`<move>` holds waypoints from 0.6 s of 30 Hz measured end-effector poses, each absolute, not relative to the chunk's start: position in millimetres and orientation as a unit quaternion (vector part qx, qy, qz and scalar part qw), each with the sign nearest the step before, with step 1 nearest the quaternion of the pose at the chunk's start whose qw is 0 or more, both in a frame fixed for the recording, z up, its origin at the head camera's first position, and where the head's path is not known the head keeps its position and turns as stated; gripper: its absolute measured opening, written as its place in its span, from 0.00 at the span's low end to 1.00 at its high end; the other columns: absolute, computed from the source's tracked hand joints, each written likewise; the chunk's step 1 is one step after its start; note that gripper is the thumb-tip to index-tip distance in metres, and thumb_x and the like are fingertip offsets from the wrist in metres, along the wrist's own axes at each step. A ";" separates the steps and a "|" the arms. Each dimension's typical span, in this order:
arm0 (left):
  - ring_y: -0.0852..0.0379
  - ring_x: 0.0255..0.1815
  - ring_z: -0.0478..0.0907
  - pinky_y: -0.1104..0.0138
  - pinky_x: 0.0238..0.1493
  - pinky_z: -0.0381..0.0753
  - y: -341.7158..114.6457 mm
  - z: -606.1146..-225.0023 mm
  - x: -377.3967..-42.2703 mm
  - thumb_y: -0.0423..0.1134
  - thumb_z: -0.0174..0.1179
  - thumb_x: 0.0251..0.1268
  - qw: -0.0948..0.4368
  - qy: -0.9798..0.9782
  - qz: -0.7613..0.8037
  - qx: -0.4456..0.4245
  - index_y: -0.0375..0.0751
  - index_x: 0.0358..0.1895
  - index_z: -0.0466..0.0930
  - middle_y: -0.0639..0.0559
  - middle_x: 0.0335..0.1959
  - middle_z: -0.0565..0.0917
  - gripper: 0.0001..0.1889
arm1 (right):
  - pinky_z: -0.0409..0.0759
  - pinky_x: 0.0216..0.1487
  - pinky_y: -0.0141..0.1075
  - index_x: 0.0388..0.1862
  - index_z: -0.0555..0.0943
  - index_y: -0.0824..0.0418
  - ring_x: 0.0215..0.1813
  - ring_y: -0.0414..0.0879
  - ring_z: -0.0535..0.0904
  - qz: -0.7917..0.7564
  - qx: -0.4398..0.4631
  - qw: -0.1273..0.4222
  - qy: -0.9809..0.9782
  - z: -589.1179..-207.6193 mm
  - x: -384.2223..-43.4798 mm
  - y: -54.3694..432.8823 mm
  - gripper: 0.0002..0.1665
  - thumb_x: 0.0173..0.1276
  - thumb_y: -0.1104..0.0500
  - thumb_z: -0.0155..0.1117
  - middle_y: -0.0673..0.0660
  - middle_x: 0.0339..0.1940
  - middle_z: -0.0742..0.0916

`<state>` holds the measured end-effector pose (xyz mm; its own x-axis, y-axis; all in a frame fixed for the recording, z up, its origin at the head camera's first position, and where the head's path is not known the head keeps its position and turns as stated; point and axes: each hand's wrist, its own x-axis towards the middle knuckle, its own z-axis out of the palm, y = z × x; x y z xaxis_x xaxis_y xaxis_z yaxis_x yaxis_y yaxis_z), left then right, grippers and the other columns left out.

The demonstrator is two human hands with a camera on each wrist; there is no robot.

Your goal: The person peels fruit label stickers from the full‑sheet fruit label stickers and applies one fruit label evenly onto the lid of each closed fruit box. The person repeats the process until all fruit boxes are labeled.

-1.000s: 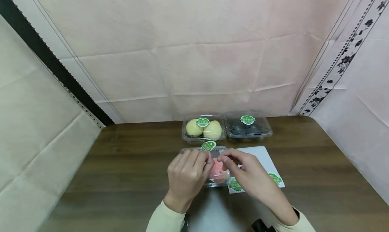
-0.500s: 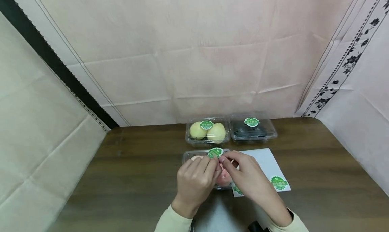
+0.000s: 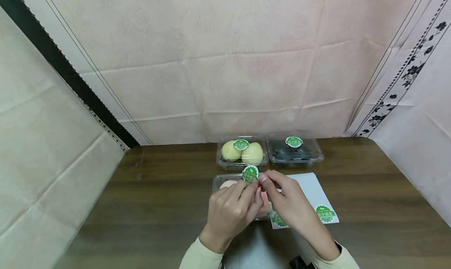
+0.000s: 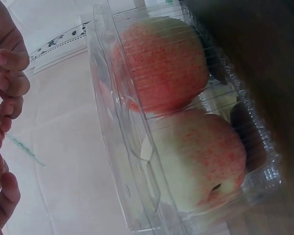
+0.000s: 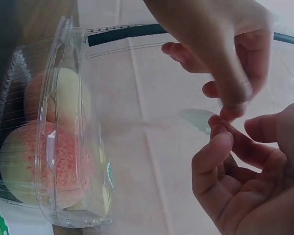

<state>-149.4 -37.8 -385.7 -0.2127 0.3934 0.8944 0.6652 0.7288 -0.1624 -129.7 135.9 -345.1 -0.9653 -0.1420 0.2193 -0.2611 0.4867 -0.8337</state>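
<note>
My left hand [image 3: 232, 208] pinches a green-and-white oval sticker [image 3: 250, 174] that stands up from its fingertips. From the right, my right hand [image 3: 292, 200] meets it, fingers loosely bent. In the right wrist view, a right fingertip touches the pinching fingers at the lower edge of the sticker [image 5: 198, 120], while the right thumb stands apart. Below and behind both hands sits a clear plastic clamshell box [image 4: 149, 161] with two red-and-pale peaches [image 4: 161, 63]. In the head view my hands cover much of this box.
At the back of the wooden table [image 3: 158, 206] stand a clear box with two pale yellow round fruits [image 3: 252, 153] and a box with dark contents [image 3: 290, 151], each stickered. A white sticker sheet [image 3: 310, 188] with green stickers lies right of the peaches, partly under my right hand.
My right hand has come from a little way off up to the left fingertips. The sticker has turned more upright in my left hand. The whole head view has shifted slightly.
</note>
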 end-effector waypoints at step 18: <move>0.65 0.15 0.72 0.76 0.15 0.70 -64.5 -378.8 -161.2 0.41 0.60 0.74 0.434 -0.805 -0.299 -0.274 0.42 0.37 0.91 0.56 0.28 0.85 0.11 | 0.75 0.30 0.35 0.40 0.84 0.58 0.29 0.46 0.75 0.524 0.073 0.079 -0.845 -350.5 -135.2 137.2 0.20 0.87 0.48 0.53 0.55 0.29 0.82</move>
